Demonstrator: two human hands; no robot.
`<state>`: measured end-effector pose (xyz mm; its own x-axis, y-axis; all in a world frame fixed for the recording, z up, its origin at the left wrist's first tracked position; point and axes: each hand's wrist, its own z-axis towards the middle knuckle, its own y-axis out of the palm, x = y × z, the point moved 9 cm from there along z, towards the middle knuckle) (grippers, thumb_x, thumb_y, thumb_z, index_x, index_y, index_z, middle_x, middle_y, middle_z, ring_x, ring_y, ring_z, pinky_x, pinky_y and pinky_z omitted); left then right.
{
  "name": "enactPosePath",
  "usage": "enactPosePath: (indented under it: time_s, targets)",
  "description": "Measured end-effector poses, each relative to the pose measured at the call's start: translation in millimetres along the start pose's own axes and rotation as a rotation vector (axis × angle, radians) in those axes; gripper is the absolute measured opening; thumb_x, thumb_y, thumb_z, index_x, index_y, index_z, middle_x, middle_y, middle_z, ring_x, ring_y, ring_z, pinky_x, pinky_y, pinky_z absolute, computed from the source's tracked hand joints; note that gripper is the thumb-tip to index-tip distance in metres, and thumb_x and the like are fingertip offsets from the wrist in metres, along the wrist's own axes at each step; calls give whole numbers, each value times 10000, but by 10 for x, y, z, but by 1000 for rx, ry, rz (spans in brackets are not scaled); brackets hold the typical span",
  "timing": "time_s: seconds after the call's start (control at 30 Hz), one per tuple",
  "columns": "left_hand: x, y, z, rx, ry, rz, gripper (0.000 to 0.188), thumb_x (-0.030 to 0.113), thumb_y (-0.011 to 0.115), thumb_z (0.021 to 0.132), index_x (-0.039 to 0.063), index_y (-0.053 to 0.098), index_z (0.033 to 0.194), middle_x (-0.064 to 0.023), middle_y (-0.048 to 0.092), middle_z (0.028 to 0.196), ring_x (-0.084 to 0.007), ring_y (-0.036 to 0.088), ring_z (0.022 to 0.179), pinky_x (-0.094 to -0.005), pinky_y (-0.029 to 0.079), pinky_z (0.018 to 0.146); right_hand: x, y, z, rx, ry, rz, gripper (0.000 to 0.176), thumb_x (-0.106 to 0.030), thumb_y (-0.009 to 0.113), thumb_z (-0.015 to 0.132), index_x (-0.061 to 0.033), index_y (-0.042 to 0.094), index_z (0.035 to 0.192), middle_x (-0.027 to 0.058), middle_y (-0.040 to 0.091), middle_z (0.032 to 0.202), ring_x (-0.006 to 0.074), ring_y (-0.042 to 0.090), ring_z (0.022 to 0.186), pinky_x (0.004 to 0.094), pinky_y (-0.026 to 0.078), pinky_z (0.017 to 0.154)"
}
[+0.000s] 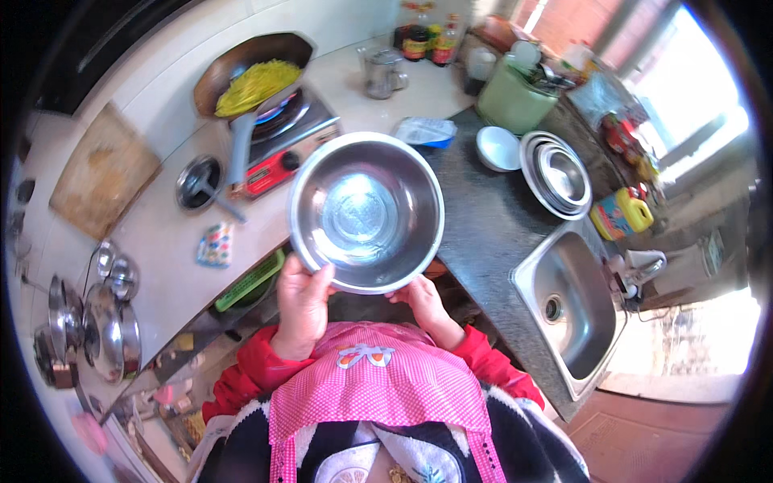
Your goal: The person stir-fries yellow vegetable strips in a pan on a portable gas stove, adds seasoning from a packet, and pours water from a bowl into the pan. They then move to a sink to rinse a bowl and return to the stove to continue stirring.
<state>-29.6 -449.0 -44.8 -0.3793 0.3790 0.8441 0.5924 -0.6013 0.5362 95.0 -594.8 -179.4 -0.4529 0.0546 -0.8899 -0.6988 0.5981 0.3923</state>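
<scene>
Between both hands I hold a wide stainless steel bowl [362, 211], tipped so that its shiny inside faces me. My left hand [304, 302] grips the near left rim, thumb over the edge. The near right rim rests in the fingers of my right hand [426, 305]. What the bowl contains beyond bright reflections and perhaps a little water, I cannot tell. Beyond it to the left, a wok [211, 75] with yellow shredded food [259, 87] sits over a blue flame on a portable gas stove [284, 151].
A ladle [211, 190] rests in a small dark bowl left of the stove. Nested steel bowls [564, 175] and a white bowl [498, 148] stand right, near the sink [580, 302]. A glass jug [381, 72], sauce bottles [416, 42] and a green utensil container [516, 96] stand behind.
</scene>
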Motion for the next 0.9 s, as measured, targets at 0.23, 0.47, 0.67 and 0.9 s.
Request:
enactPosePath:
  time_s: [0.23, 0.47, 0.67, 0.9]
  targets:
    - [-1419, 1538, 66, -312, -309, -58, 213, 0, 547, 853, 45, 532, 1061, -65, 601, 1007, -157, 614, 893, -328, 549, 779, -916, -1486, -892, 378, -258, 480, 368, -372, 372, 956, -69, 487, 1131, 58, 607, 1003, 177, 625, 787, 282, 527, 539]
    - [-1818, 2411, 132, -607, -367, 97, 208, 160, 542, 915, 53, 477, 1081, -12, 557, 910, -99, 557, 852, -258, 476, 778, -1619, -2649, -1217, 784, -607, 128, 249, -42, 534, 867, -31, 503, 1114, 51, 580, 974, 132, 567, 857, 260, 491, 693]
    - [-1726, 1654, -33, -514, -424, 249, 192, 231, 479, 948, 73, 493, 1057, -20, 556, 879, -106, 555, 844, -263, 480, 749, -2566, -3485, -571, 885, -543, 53, 147, -77, 612, 817, -129, 482, 771, -44, 447, 586, 45, 453, 487, 190, 373, 416]
    - [-1163, -89, -650, 90, -439, 269, 191, 234, 478, 947, 60, 531, 1004, -37, 569, 863, -119, 565, 801, -270, 498, 712, -2436, -4948, 146, 1045, -651, 210, 192, -85, 589, 851, 106, 572, 842, 212, 613, 839, 302, 604, 741, 357, 567, 693]
